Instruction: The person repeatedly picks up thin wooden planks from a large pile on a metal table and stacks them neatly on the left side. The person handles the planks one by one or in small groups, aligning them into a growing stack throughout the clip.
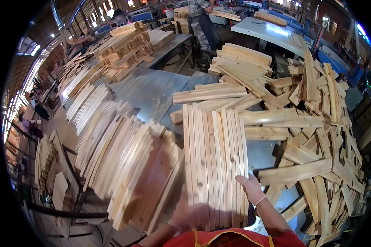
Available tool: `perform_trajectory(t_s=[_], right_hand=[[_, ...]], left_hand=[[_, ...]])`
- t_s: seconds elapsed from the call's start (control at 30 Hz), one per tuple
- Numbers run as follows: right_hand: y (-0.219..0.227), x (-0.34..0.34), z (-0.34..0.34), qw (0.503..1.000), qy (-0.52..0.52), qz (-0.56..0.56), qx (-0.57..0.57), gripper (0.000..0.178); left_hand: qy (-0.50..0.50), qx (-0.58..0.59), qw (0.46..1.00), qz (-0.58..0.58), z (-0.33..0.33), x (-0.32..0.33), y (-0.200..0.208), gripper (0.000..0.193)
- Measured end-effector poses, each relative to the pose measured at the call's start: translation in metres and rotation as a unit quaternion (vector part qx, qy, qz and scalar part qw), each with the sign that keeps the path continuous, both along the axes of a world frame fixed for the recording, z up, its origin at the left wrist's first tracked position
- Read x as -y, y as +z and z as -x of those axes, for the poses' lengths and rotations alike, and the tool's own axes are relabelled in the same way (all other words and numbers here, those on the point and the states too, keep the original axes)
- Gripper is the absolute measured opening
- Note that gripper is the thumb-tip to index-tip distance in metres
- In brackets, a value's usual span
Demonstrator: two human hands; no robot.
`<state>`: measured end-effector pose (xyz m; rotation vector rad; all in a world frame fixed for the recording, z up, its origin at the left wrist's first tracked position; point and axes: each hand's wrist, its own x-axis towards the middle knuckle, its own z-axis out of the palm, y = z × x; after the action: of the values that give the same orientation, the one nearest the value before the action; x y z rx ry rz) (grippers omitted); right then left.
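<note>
A row of long pale wooden slats (216, 164), set on edge side by side, lies in front of me between my two hands. My right hand (252, 189) presses on its right side, with the thumb and fingertips against the outermost slat. On the left side, my left hand (181, 212) is against the row, low down and in shadow; its fingers are mostly hidden. Left of this row, a longer row of similar slats (127, 152) stands on edge, close together.
A loose heap of wooden boards (313, 160) covers the right side. Under the wood is a grey metal table (152, 88). Stacked wood blocks (123, 51) stand at the far left. A person (203, 31) in camouflage clothing stands behind the table, near a white-topped table (268, 33).
</note>
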<state>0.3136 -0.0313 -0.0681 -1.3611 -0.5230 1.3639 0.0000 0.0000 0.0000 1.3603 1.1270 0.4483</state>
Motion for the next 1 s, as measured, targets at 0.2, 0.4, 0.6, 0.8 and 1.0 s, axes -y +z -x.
perform_trajectory(t_s=[0.2, 0.4, 0.6, 0.8, 1.0], right_hand=[[0.046, -0.237, -0.025, 0.969, 0.094, -0.046, 0.225, 0.068], [0.061, -0.479, 0.002, 0.979, 0.094, -0.176, 0.047, 0.066], [0.006, -0.574, 0.055, 0.950, 0.231, -0.154, 0.141, 0.053], [0.044, -0.556, -0.093, 0.640, 0.335, 0.107, 0.683, 0.098], [0.043, -0.509, -0.130, 0.480, 0.412, 0.160, 0.758, 0.091]], left_hand=[[0.035, 0.228, 0.963, 0.136, -0.021, -0.269, 0.022, 0.090], [0.029, 0.111, 0.982, 0.150, 0.031, -0.592, -0.034, 0.064], [0.013, -0.091, 0.993, 0.075, 0.077, -0.755, -0.050, 0.049], [0.066, -0.179, 0.965, -0.179, 0.046, -0.704, -0.057, 0.043], [-0.285, -0.524, 0.629, -0.499, -0.098, -0.539, -0.022, 0.082]])
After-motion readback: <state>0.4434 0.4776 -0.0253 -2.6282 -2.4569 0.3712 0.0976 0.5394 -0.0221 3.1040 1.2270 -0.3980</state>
